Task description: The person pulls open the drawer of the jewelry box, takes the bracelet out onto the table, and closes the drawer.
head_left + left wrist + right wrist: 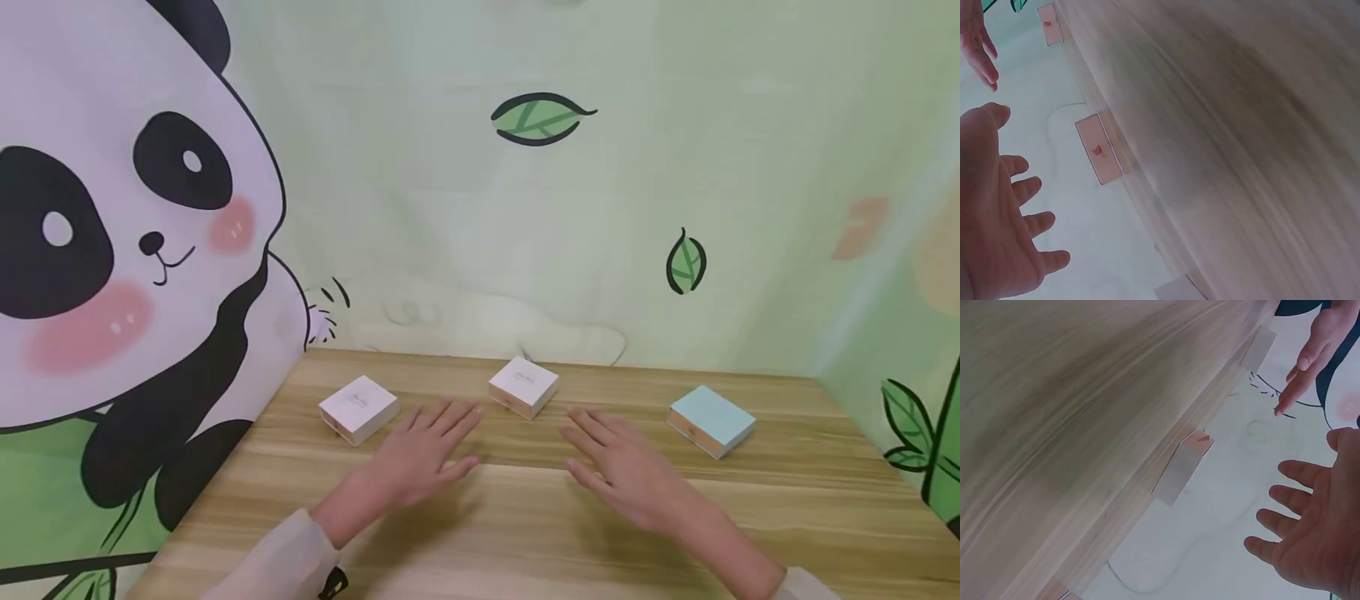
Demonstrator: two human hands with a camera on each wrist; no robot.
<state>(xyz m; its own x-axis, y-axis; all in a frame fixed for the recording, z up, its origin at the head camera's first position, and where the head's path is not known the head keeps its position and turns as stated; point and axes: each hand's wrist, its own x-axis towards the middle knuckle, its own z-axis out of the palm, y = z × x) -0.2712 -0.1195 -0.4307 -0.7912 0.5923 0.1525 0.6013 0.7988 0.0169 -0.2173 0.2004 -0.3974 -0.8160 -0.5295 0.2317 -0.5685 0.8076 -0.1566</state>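
Light and stiff, best held by the sides

We have 1 white box (358, 408) left of centre, a middle white box (523, 387) and a blue box (711, 421) at lower right, on the surface (495, 537). Our left hand (426, 454) and right hand (632, 471) hover, grip released and empty. We judge them light, crushable card; we'd pinch opposite sides.

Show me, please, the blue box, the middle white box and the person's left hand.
Blue box (712, 417): head view, on its top face.
Middle white box (524, 383): head view, on its top face.
Left hand (422, 454): head view, on its back.
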